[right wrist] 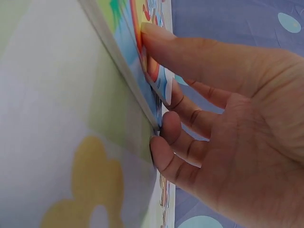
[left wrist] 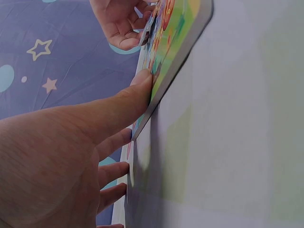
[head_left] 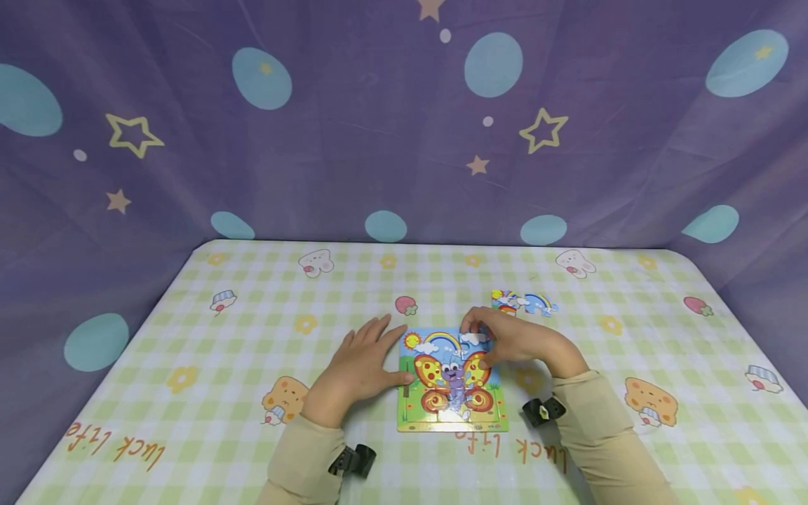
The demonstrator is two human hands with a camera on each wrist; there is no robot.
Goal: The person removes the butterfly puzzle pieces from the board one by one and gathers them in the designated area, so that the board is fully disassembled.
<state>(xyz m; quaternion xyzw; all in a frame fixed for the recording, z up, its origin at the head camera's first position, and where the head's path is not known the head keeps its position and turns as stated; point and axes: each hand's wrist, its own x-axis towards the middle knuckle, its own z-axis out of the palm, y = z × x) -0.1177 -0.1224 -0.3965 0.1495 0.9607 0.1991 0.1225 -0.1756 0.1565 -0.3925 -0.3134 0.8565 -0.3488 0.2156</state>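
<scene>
A square butterfly jigsaw puzzle in a shallow tray lies in front of me on the tablecloth. With my right hand I pinch a puzzle piece at the upper right corner; in the right wrist view it tilts up from the board, thumb on its printed face and fingers at its far edge. My left hand is at the puzzle's left side. Its thumb presses on the tray's border, while the other fingers stretch out spread beside the upper left corner.
Behind my right hand, loose puzzle pieces with a rainbow and clouds lie on the table. A green checked cloth with cartoon prints covers the table. A purple curtain hangs past its back and sides.
</scene>
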